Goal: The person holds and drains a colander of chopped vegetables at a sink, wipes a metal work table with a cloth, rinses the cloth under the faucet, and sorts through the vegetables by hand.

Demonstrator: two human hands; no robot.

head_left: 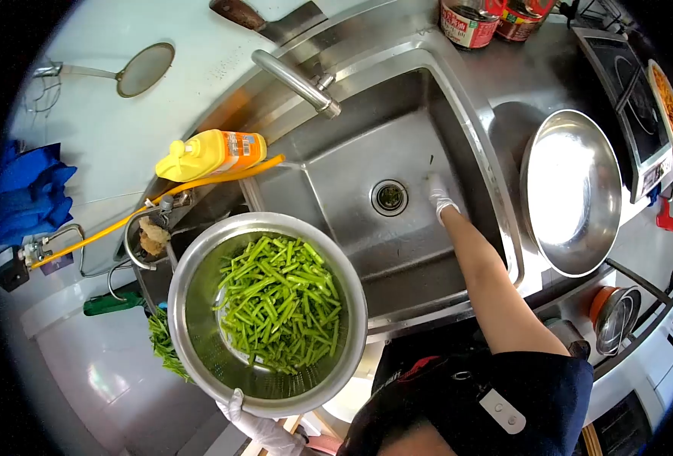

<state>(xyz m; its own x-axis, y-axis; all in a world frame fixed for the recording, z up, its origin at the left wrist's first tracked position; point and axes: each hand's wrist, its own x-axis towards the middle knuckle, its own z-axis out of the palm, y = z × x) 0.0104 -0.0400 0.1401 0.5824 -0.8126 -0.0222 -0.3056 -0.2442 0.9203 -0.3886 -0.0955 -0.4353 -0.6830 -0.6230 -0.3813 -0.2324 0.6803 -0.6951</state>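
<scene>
My left hand [257, 427], in a pale glove, grips the lower rim of a large metal colander [192, 334]. A heap of cut green vegetable stems [279, 304] lies inside it. The thumb shows at the rim, while the other fingers are mostly hidden below. My right hand [441, 199], gloved in white, reaches down into the steel sink [352, 163], to the right of the drain [390, 197]. Its fingers point toward the sink floor and are too small to make out clearly. A small dark scrap [431, 159] lies just beyond them.
A faucet [298, 83] overhangs the sink, with a yellow bottle [213, 154] and a yellow hose [200, 182] at its left. A shiny metal bowl [572, 194] stands right of the sink. A cleaver [272, 19] and a mesh skimmer [145, 70] are along the wall.
</scene>
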